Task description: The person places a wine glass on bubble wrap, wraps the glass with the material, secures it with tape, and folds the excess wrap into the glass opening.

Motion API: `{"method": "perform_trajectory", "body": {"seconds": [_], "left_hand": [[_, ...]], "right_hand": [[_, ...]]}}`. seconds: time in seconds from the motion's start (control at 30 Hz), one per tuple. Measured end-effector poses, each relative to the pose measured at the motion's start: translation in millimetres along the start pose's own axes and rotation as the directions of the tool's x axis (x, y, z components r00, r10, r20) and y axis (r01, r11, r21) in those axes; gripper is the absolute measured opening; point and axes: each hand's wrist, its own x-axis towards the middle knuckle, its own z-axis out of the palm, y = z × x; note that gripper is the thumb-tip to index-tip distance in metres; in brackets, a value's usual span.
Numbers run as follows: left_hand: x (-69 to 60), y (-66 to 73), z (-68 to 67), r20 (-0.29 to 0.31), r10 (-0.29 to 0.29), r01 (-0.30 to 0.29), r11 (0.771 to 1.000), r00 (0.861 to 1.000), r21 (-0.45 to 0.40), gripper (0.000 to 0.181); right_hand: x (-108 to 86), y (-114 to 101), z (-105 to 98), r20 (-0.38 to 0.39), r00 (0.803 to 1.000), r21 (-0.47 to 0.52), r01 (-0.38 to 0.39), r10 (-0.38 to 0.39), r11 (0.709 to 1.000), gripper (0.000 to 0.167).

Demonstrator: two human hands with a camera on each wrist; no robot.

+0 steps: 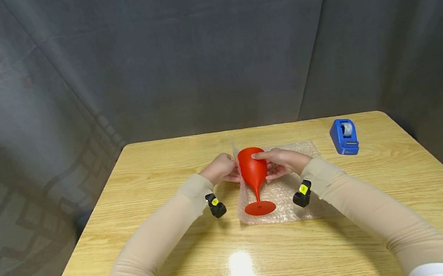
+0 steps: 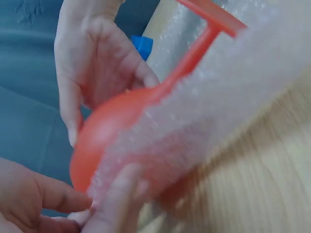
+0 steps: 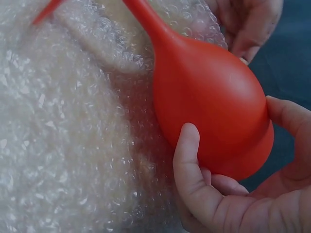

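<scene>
A red plastic goblet (image 1: 253,173) lies over the left part of a sheet of clear bubble wrap (image 1: 286,199), its foot toward the person. My right hand (image 1: 283,162) holds the goblet's bowl from the right, thumb on top and fingers around its side. On the other side, my left hand (image 1: 222,167) pinches the left edge of the bubble wrap, which stands raised beside the bowl. In the left wrist view, the raised wrap (image 2: 194,121) covers part of the goblet (image 2: 112,124). The right wrist view has the right hand's fingertips against the bowl (image 3: 214,97).
A blue tape dispenser (image 1: 344,142) with a roll of tape stands at the back right of the wooden table (image 1: 169,253). Grey curtains (image 1: 196,59) hang behind the table and at its sides. Each wrist wears a small black camera.
</scene>
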Motion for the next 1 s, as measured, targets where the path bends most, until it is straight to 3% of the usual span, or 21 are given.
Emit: {"method": "perform_trajectory", "body": {"seconds": [0.2, 0.3, 0.57, 1.0], "left_hand": [[6.4, -11.9, -9.4, -0.019, 0.002, -0.004, 0.994, 1.0, -0.109, 0.004], [10.0, -16.7, -10.0, -0.012, -0.022, 0.02, 0.99, 1.0, -0.142, 0.009], [12.1, -19.7, -10.1, 0.031, -0.061, 0.064, 0.989, 0.998, -0.131, 0.034], [5.2, -18.2, -21.1, 0.036, -0.01, 0.012, 0.998, 0.999, -0.055, 0.037]], "right_hand": [[-1.8, 2, -1, -0.016, 1.0, -0.002, 0.001, -0.001, 1.0, 0.042], [-2.3, 2, -1, -0.016, 1.0, 0.0, 0.005, -0.005, 1.0, 0.041], [-4.4, 3, -3, 0.028, 0.999, 0.019, 0.029, -0.03, 0.999, 0.049], [3.5, 9, 7, 0.073, 0.996, 0.116, 0.036, -0.045, 0.993, 0.035]]}}
